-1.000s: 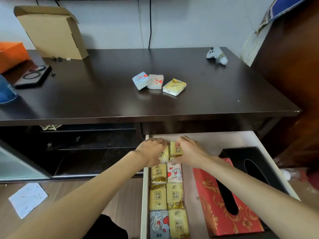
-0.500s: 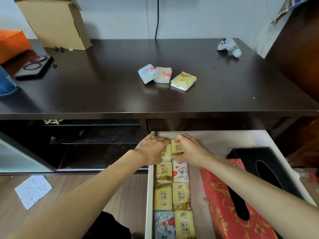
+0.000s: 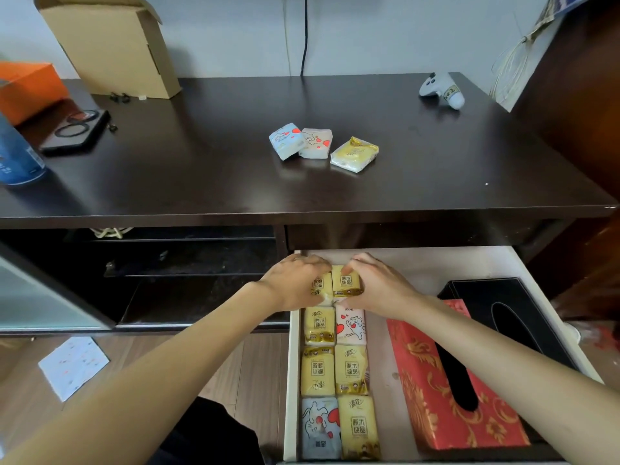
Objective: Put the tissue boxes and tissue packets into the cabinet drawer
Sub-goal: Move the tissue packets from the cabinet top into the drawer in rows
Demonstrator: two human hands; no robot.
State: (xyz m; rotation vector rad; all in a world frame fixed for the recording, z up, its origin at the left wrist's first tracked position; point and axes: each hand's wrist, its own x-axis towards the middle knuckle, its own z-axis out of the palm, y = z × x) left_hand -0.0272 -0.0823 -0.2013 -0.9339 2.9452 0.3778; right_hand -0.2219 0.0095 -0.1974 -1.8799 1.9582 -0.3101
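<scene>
The white drawer (image 3: 419, 260) stands pulled out below the dark cabinet top (image 3: 201, 169). Along its left side lie two rows of tissue packets (image 3: 335, 370), mostly yellow. At the far end of the rows my left hand (image 3: 295, 286) grips a yellow packet (image 3: 318, 286) and my right hand (image 3: 379, 286) grips the yellow packet beside it (image 3: 347, 280). A red tissue box (image 3: 422, 370) and a black tissue box (image 3: 516, 307) lie in the drawer's right half. On the cabinet top rest a blue packet (image 3: 287, 140), a white packet (image 3: 317, 143) and a yellow packet (image 3: 355, 154).
A cardboard box (image 3: 110, 45) leans on the wall at the back left. An orange box (image 3: 27, 88), a black phone case (image 3: 75, 130) and a blue container (image 3: 16, 159) sit at the left. A white controller (image 3: 441, 90) lies back right. Paper (image 3: 73, 365) lies on the floor.
Both hands stay on the two far packets, pressing them into the rows. The camera has tilted slightly, shifting the view; the packets on top have not moved.
</scene>
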